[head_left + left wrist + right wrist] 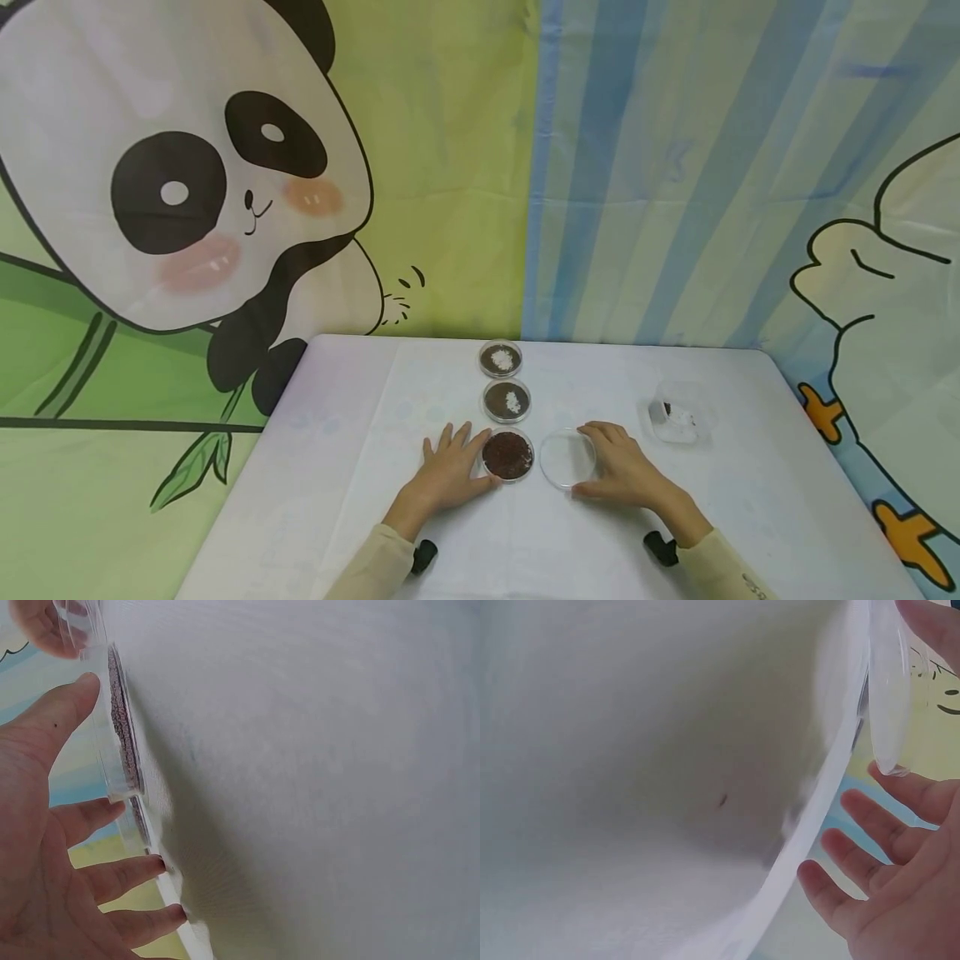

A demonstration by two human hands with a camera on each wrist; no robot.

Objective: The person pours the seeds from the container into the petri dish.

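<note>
A round petri dish (508,456) filled with dark brown granules lies on the white table. My left hand (450,473) holds this dish at its left side, thumb and index finger at its rim, the other fingers spread. In the left wrist view the clear wall of the dish (126,727) shows edge-on between thumb and index finger. Just right of the dish, my right hand (621,468) pinches a clear round lid (567,459) between thumb and index finger. Tilted on edge in the right wrist view, the lid (889,690) has the remaining fingers beside it.
Behind the held dish stand two more petri dishes, a nearer one (507,402) and a farther one (500,359), each dark with a white patch. A clear plastic container (681,423) with white and dark bits stands at the right. A printed curtain (450,167) hangs behind the table.
</note>
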